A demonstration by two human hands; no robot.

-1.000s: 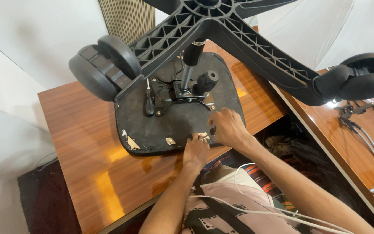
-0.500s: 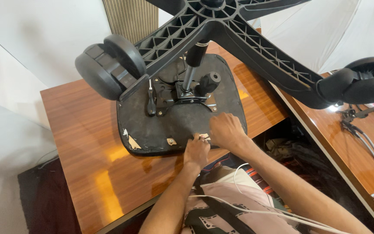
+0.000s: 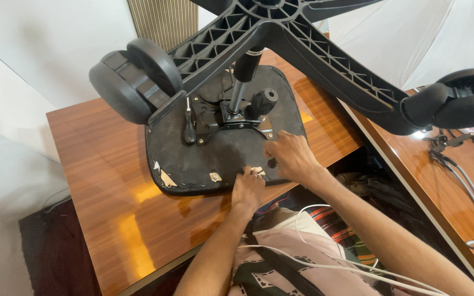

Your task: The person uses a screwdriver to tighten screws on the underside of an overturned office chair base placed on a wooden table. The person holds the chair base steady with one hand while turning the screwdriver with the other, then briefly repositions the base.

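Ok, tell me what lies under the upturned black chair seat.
The seat lies flat on a glossy wooden table, which shows all around it. The left hand and right hand rest on its near edge. Whatever is between seat and tabletop is covered.

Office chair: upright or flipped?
Flipped. The office chair lies seat-down on the wooden table, its star base and casters pointing up. Left hand and right hand rest on the seat's underside.
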